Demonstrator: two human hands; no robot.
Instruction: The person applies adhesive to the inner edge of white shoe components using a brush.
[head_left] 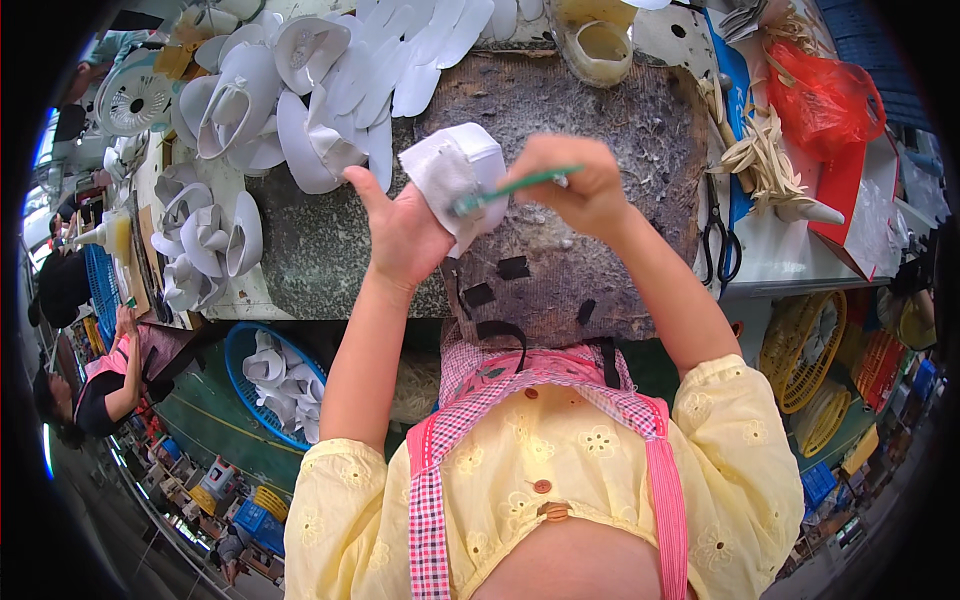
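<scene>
My left hand point(408, 240) is palm up with its thumb stretched out to the side. Over its fingers, which are hidden, lies a white shoe upper point(442, 172) with a rough fabric lining. My right hand point(585, 190) is closed round a thin green-handled brush point(535, 182), slightly smeared by motion. The brush's tip touches the lining near the upper's lower right side. Beneath both hands is a worn, stained brown work board point(620, 250).
White shoe uppers point(240, 100) and flat white pieces point(400, 50) pile up at far left. A glue pot point(600, 55) stands at the back. Black scissors point(718, 240), beige strips point(765, 160) and a red plastic bag point(820, 100) lie right. A blue basket point(235, 365) is below left.
</scene>
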